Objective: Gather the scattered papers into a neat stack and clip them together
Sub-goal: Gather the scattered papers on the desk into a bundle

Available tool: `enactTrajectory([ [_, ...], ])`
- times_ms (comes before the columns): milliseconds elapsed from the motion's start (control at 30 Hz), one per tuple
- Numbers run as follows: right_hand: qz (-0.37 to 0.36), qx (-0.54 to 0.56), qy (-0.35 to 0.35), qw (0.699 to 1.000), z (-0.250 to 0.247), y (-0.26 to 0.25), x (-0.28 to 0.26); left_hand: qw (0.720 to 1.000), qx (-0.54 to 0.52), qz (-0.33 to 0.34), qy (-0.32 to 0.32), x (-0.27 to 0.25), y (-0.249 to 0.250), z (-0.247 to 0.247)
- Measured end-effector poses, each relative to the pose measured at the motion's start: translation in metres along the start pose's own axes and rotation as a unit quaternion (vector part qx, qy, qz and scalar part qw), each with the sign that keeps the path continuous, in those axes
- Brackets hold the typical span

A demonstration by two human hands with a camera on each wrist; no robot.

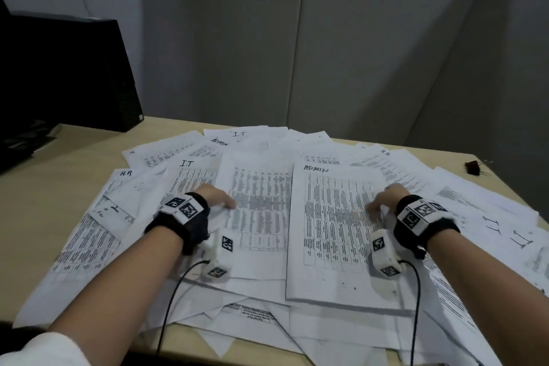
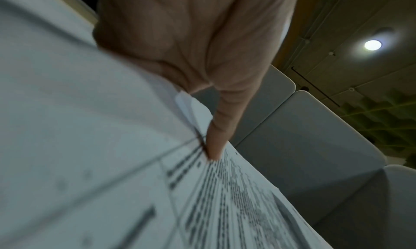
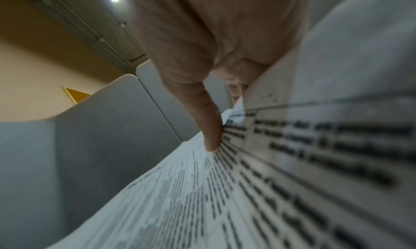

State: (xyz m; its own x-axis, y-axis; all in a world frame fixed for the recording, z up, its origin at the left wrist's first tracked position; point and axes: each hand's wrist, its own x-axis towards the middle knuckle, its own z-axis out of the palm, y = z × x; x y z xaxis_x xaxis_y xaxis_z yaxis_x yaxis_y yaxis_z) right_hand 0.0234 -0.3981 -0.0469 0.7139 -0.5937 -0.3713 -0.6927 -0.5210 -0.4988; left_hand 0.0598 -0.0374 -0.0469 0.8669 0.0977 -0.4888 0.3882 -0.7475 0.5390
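Many printed sheets lie fanned and overlapping across the beige table (image 1: 56, 166), some hand-marked "I.T", "ADMIN" or "H.R". My left hand (image 1: 219, 197) is at the left edge of the centre sheet (image 1: 258, 217). Its thumb (image 2: 216, 142) lies on top, and the fingers are hidden beneath the paper. My right hand (image 1: 383, 201) pinches the right edge of the ADMIN sheet (image 1: 332, 232). That thumb (image 3: 211, 131) lies on the print, and the fingers are behind the sheet. A black binder clip (image 1: 473, 168) lies alone at the table's far right, well away from both hands.
A black computer tower (image 1: 65, 68) stands at the back left of the table. Grey partition panels (image 1: 356, 53) close off the far side. Bare tabletop shows at the left and around the clip. Cables run from both wrist cameras toward the near edge.
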Motion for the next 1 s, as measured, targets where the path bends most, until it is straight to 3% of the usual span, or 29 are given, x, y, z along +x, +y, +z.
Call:
enactTrajectory([
  [133,-0.043,0.051,-0.001,0.998,-0.008,-0.015,0.001,0.996,-0.054,0.034,-0.065,0.002,-0.001,0.018],
  [400,-0.119,0.053,-0.049,0.99,0.034,-0.045,0.002,0.953,-0.297,0.045,-0.039,0.0,0.016,0.047],
  [500,-0.146,0.078,-0.076,0.983,0.041,-0.053,-0.012,0.929,-0.352,0.036,-0.11,-0.007,0.026,0.046],
  [567,-0.154,0.116,-0.12,0.974,0.05,-0.054,-0.023,0.935,-0.318,0.04,-0.151,-0.008,0.029,0.045],
  [700,-0.191,0.171,-0.177,0.95,0.06,-0.05,-0.045,0.947,-0.306,0.079,-0.054,-0.008,0.02,0.023],
  [800,-0.24,0.088,-0.187,0.949,0.037,-0.044,-0.046,0.953,-0.291,0.089,-0.001,-0.008,-0.005,-0.016],
  [867,-0.25,-0.05,-0.115,0.96,0.014,-0.037,-0.033,0.963,-0.256,0.078,0.029,-0.013,-0.029,-0.043],
  [933,-0.216,-0.18,-0.047,0.959,-0.008,-0.028,-0.021,0.985,-0.152,0.046,0.068,-0.01,-0.054,-0.063],
  [1000,-0.16,-0.268,-0.033,0.949,-0.025,-0.016,-0.013,0.994,-0.056,0.012,0.097,-0.007,-0.073,-0.072],
])
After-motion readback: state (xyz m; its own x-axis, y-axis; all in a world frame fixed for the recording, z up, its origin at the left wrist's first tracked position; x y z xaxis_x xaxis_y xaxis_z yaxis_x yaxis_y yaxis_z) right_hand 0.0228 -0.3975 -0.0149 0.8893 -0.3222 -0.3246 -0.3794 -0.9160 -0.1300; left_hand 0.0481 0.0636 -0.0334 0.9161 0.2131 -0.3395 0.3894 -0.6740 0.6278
